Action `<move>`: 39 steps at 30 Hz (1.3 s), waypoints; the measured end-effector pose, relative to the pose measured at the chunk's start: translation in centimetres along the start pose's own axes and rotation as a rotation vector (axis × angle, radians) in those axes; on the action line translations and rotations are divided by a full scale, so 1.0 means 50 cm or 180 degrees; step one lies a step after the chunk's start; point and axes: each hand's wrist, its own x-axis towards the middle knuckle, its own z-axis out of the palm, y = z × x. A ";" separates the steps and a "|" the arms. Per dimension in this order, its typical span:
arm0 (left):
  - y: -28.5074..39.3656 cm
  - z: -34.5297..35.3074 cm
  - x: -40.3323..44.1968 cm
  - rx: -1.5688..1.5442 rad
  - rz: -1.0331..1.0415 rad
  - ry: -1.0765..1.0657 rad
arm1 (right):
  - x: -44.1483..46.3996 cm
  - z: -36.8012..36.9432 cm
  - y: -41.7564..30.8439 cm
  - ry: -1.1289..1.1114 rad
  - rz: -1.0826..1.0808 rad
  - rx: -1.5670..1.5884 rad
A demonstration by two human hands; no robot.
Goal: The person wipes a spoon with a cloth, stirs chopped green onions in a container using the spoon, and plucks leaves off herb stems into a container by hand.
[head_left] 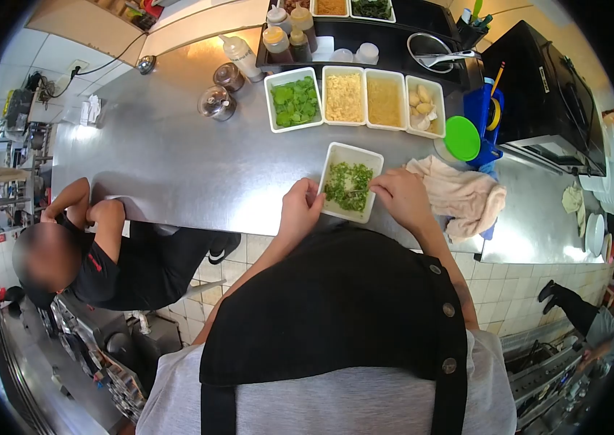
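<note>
A white rectangular container (327, 161) with chopped green herbs (350, 181) stands at the counter's front edge, directly before me. My left hand (301, 206) grips its left wall, thumb and fingers closed at the rim. Over the right rim, my right hand (401, 196) is closed in a pinch with its fingertips at the herbs. Something thin and greyish shows in the herbs by those fingertips, too small to name for sure. Farther back, a row of white tubs holds green leaves (295, 101), a chopped pale ingredient (345, 98), a yellowish mix (387, 99) and whole pale pieces (421, 103).
To the right are a crumpled cloth (459, 192), a green-lidded tub (461, 139) and a black appliance (550, 94). Sauce bottles (278, 43) and glass jars (217, 103) stand at the back. A co-worker (133, 264) leans on the steel counter (169, 174) at left.
</note>
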 end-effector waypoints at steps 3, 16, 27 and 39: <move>0.002 0.001 -0.001 0.0028 -0.0028 0.0034 | -0.004 -0.032 -0.025 -0.0126 0.0076 -0.0054; -0.005 0.008 -0.005 0.0046 -0.0015 -0.0013 | 0.011 0.005 -0.033 0.0425 0.0405 -0.0354; -0.006 0.007 -0.008 0.0011 0.0052 0.0000 | 0.004 0.011 -0.019 0.0470 0.0429 -0.0030; -0.002 0.005 -0.006 -0.0056 0.0044 -0.0062 | 0.005 0.031 -0.015 -0.0126 0.0219 0.0266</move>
